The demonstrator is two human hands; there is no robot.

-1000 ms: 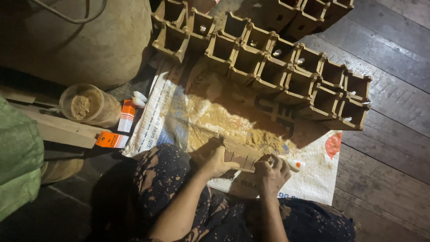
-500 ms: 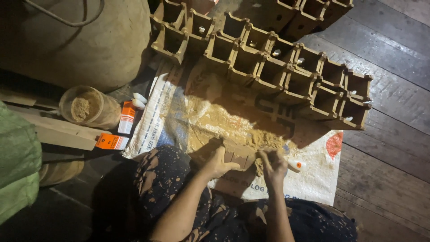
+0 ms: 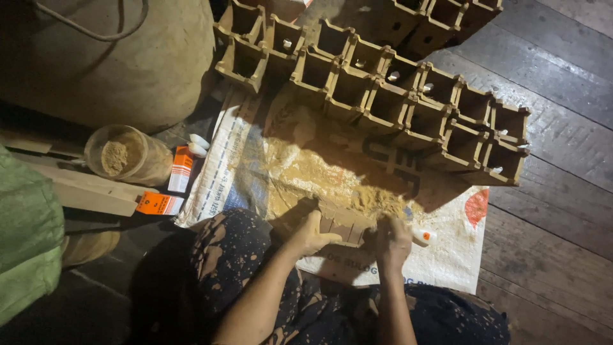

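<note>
I sit on a plank floor with a small open wooden box (image 3: 345,225) in front of my knees. My left hand (image 3: 310,233) grips its left side. My right hand (image 3: 393,241) is closed over its right end, fingers curled down on the wood. The box rests on a woven sack (image 3: 447,255) dusted with yellow sawdust (image 3: 319,176). A small white bottle with an orange label (image 3: 423,237) lies on the sack right beside my right hand; I cannot tell whether the hand touches it.
Rows of similar open wooden boxes (image 3: 389,96) are stacked along the sack's far edge. At left stand a clear jar of sawdust (image 3: 124,155), two orange cartons (image 3: 181,169), a wooden plank (image 3: 89,191), a big tan sack (image 3: 108,57) and green cloth (image 3: 25,236).
My right hand's fingers have shifted slightly on the right end of the box. My left hand and the bottle stay where they were.
</note>
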